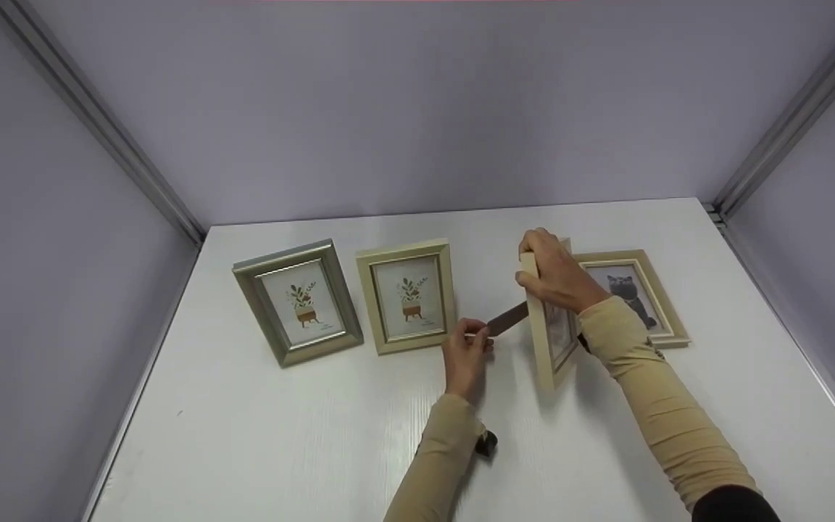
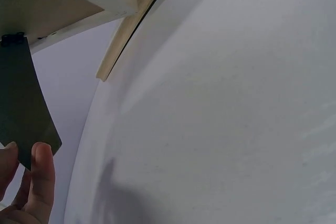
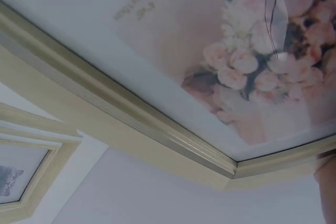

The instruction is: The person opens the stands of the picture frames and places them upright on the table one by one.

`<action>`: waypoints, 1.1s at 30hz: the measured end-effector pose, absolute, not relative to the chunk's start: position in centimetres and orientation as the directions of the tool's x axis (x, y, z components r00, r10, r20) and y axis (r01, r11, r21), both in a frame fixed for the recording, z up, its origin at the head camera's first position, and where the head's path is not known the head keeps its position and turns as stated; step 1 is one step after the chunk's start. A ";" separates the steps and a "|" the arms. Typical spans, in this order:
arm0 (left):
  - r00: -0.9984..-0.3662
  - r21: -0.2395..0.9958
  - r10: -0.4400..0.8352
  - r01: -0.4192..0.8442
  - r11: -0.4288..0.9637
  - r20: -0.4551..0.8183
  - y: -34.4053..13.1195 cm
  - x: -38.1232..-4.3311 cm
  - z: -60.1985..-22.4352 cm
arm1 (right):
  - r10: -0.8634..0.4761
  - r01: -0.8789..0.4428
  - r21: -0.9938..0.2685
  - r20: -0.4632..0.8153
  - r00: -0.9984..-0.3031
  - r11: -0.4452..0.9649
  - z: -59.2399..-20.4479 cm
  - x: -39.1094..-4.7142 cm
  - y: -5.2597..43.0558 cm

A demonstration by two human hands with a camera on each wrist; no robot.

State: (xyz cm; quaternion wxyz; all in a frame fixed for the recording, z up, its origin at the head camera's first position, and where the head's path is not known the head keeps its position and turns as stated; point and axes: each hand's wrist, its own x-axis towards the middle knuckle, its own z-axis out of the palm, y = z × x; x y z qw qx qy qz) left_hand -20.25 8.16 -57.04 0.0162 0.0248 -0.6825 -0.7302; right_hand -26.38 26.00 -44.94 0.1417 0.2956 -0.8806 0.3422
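My right hand grips a cream photo frame by its upper edge, holding it upright and turned nearly edge-on in the head view. A dark stand leg sticks out from its back. My left hand pinches the free end of that leg between thumb and fingers. The left wrist view shows the stand leg swung out from a small black hinge on the backing. In the right wrist view, a picture of pink roses sits behind the frame's glass.
A frame with a cat picture stands to the right, partly behind my right hand. Left of my hands are a pale gold frame and a silver frame, each with a plant picture. Walls enclose the white table at the back and sides.
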 end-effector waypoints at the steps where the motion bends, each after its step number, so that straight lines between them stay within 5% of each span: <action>1: -0.998 0.997 -0.063 -0.010 -0.076 -0.015 8.2 -20.3 -57.1 | -0.423 -0.619 -0.515 0.456 -0.783 0.592 -44.9 -26.4 26.0; 11: -0.993 0.994 -0.060 0.105 -0.015 0.104 8.6 -20.3 -56.8 | -0.401 -0.631 -0.456 0.505 -0.764 0.627 -45.0 -26.9 25.5; 18: -0.991 1.000 0.132 0.003 0.024 -0.001 8.3 -20.2 -56.4 | -0.382 -0.616 -0.393 0.527 -0.760 0.683 -45.2 -27.3 25.5; 33: -0.937 0.979 0.293 -0.204 -0.009 -0.192 8.1 -20.5 -56.3 | -0.413 -0.610 -0.231 0.553 -0.723 0.758 -46.1 -28.1 24.1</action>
